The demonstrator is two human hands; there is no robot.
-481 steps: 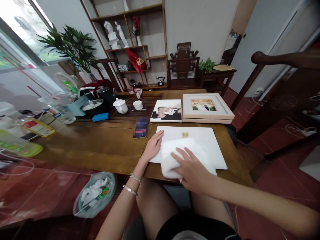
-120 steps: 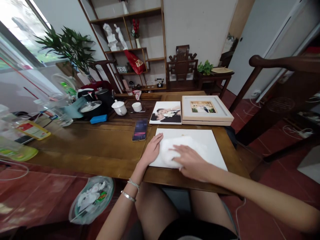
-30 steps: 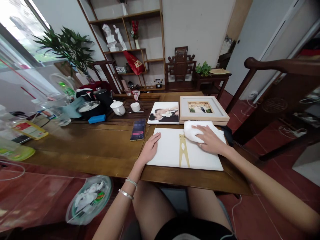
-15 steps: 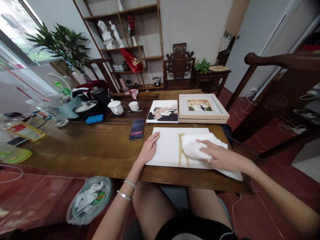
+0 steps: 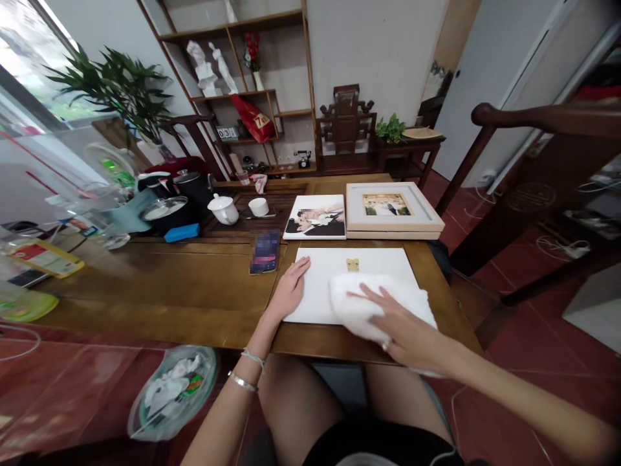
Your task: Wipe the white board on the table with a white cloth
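A white panel (image 5: pixel 320 285) lies flat at the table's front edge, with a small gold metal piece (image 5: pixel 352 265) near its top middle. My left hand (image 5: pixel 290 288) rests on the panel's left edge, fingers stretched out and holding nothing. My right hand (image 5: pixel 395 317) holds a bunched white cloth (image 5: pixel 352 301) against the panel's lower right part. The cloth hides the lower part of the gold piece and hangs past the panel's right corner. Right behind the panel are a photo panel (image 5: pixel 314 219) and a framed photo (image 5: pixel 388 206), which sits on another flat frame.
A phone (image 5: pixel 265 251) lies left of the panel. Farther left stand a lidded white cup (image 5: pixel 223 209), a small white cup (image 5: pixel 259 207), a blue sponge (image 5: pixel 182 233) and a black pot (image 5: pixel 165 213). A waste bin (image 5: pixel 174 391) is below the table's front edge. A wooden chair (image 5: pixel 528 155) stands at right.
My right hand has moved the cloth left and toward me, over the legs of the gold piece, which showed before. The left hand has stayed in place.
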